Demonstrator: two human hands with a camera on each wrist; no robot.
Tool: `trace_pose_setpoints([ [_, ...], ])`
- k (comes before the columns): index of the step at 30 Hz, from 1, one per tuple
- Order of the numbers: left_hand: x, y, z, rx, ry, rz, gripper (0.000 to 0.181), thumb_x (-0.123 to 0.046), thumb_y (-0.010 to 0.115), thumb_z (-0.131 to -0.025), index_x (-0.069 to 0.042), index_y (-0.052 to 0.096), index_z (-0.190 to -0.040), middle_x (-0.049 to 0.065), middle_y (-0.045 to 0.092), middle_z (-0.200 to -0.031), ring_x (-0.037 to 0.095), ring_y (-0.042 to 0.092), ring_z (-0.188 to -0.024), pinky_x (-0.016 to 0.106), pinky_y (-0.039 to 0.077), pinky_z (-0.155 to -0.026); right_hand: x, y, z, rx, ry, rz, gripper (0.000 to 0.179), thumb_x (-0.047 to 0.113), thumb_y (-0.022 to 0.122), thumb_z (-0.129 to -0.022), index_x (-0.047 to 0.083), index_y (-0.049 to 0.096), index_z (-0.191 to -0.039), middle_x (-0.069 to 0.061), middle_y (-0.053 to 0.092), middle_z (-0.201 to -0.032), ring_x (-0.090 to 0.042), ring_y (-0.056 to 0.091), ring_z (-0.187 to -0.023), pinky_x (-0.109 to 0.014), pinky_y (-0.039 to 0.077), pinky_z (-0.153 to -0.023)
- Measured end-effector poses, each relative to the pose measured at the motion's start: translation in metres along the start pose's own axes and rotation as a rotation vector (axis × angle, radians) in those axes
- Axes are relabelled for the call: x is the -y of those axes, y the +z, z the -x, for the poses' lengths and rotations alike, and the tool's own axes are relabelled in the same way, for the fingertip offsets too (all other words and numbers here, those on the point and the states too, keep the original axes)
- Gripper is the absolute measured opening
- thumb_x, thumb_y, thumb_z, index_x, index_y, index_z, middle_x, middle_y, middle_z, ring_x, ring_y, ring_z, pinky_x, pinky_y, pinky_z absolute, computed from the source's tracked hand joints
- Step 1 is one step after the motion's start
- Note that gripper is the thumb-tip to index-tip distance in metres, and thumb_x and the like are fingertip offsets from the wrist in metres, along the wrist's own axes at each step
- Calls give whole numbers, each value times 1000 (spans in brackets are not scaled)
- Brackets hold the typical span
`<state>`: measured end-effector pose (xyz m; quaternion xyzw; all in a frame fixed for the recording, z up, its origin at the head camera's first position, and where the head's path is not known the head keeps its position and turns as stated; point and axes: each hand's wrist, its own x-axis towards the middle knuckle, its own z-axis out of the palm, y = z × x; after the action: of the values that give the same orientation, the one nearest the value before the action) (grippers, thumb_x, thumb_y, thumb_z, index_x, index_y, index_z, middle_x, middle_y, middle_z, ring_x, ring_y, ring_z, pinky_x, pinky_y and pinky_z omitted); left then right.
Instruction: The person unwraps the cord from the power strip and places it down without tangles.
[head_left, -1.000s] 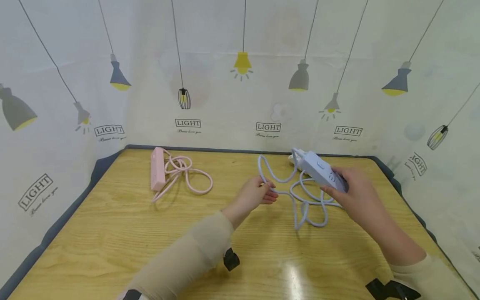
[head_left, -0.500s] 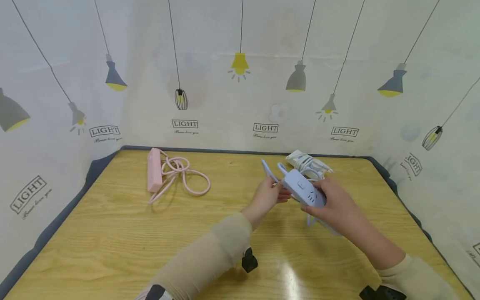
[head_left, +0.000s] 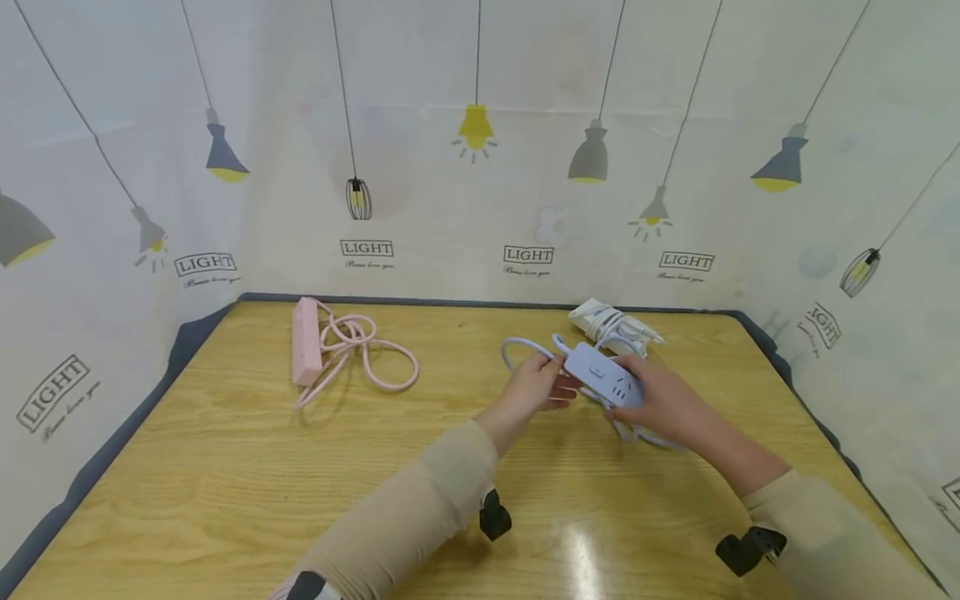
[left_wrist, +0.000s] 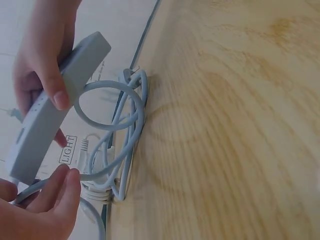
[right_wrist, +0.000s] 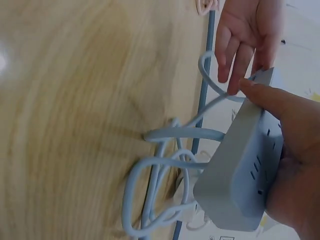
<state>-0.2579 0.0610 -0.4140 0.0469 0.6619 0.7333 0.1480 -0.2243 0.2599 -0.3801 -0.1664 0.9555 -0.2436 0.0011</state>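
A light blue power strip (head_left: 600,372) is tilted above the table, switch and sockets upward. My right hand (head_left: 660,402) grips its right end, thumb along the near side and fingers over the far side. My left hand (head_left: 531,387) is at its other end, pinching the light blue cord (left_wrist: 112,165) near where it leaves the strip; its other fingers are fairly straight. In the right wrist view, loops of the cord (right_wrist: 131,195) hang below the strip, down near the table.
Behind the strip lies a white power strip (head_left: 600,317) wound with its own cord. At the back left is a pink power strip (head_left: 306,343) with a looped pink cord (head_left: 390,385). A patterned cloth (head_left: 427,167) walls the back of the wooden table (head_left: 337,467).
My right hand has brought the blue strip left and nearer, over to my left hand, uncovering the white strip behind. My left hand has moved slightly right along with the cord.
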Motion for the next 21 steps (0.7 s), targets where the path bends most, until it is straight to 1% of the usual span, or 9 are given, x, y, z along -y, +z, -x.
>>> trace_pose_setpoints([
  [2,-4,0,1,9,-24,0,28,-19,38,-106,0,55,-118,22,69,-100,40,65,-99,42,56,-80,-7,-1,-6,12,11,15,72,22,85,-76,-2,49,-134,-17,63,-111,-24,59,-86,-40,48,-70],
  [4,-6,0,0,11,-42,-6,28,-18,37,-106,0,54,-118,19,69,-98,37,66,-96,41,56,-79,-15,0,-11,17,13,39,72,23,86,-75,-2,51,-132,-17,64,-110,-25,59,-87,-41,47,-71],
  [7,-7,0,-2,15,-74,-14,26,-16,40,-105,3,53,-118,18,70,-96,34,67,-93,42,55,-82,-29,7,-17,16,18,77,71,24,87,-72,-1,54,-130,-17,64,-112,-27,59,-90,-43,46,-73],
  [9,-7,0,-3,15,-98,-25,25,-15,41,-105,3,53,-117,20,69,-98,32,67,-91,41,55,-82,-36,14,-19,30,24,110,73,29,87,-72,-2,54,-130,-19,63,-113,-28,58,-92,-45,46,-74],
  [11,-5,0,-5,18,-116,-34,24,-15,42,-105,2,53,-119,21,69,-101,31,66,-91,41,54,-82,-41,21,-21,51,37,163,78,37,86,-72,-3,53,-130,-19,62,-116,-29,58,-95,-48,45,-76],
  [14,-2,0,-7,15,-124,-58,25,-16,43,-104,0,53,-120,20,69,-101,31,66,-91,38,54,-78,-41,29,-24,81,60,237,86,52,83,-70,-1,53,-131,-21,55,-129,-33,54,-108,-58,42,-81],
  [17,-2,0,-6,10,-122,-69,25,-17,43,-104,-1,54,-120,17,70,-99,34,65,-94,38,54,-77,-37,31,-27,96,83,287,92,59,81,-69,1,51,-135,-22,45,-142,-38,45,-125,-67,36,-86],
  [19,-3,0,-5,5,-119,-74,24,-17,44,-103,-1,54,-119,17,70,-98,35,65,-95,38,54,-76,-35,31,-31,108,96,292,94,60,80,-69,2,50,-136,-22,40,-146,-39,41,-129,-68,34,-86],
  [21,-5,0,-5,1,-116,-77,24,-17,44,-103,-1,54,-118,17,70,-99,36,65,-97,38,54,-76,-34,30,-34,128,97,298,93,61,79,-69,4,50,-137,-20,40,-146,-39,42,-128,-67,36,-83],
])
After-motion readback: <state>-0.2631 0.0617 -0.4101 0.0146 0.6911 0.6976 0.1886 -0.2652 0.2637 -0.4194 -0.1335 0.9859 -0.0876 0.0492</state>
